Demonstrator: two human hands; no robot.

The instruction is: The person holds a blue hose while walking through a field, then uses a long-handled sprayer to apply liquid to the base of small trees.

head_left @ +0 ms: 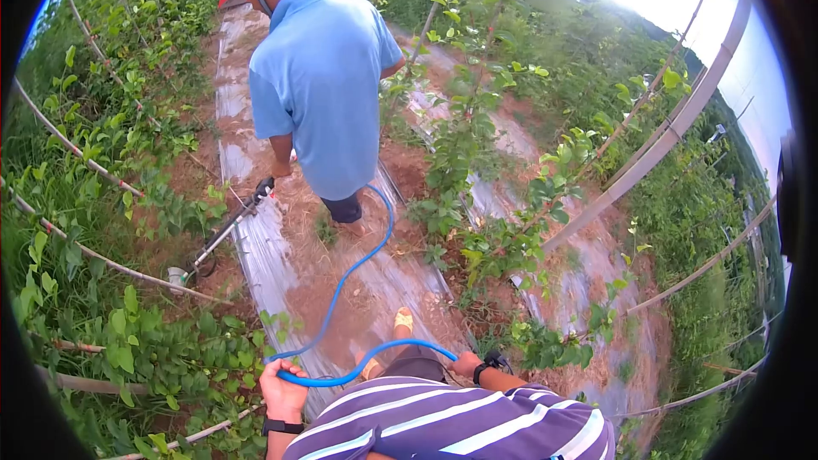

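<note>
A blue hose [343,281] winds along the path from behind the person ahead back to me. My left hand [281,389], at the lower left, has its fingers closed around the hose. From there a slack bend of hose crosses in front of my body to my right hand [465,365], which is also closed on it. Part of the right hand's grip is too small to see clearly.
A person in a red helmet and blue shirt [328,85] stands ahead, back turned, one hand on a long metal tool [228,237] with a black handle. Leafy plants, a thick slanted pole [648,153] and thin curved poles flank the path. Plastic sheeting [262,247] covers parts of the soil.
</note>
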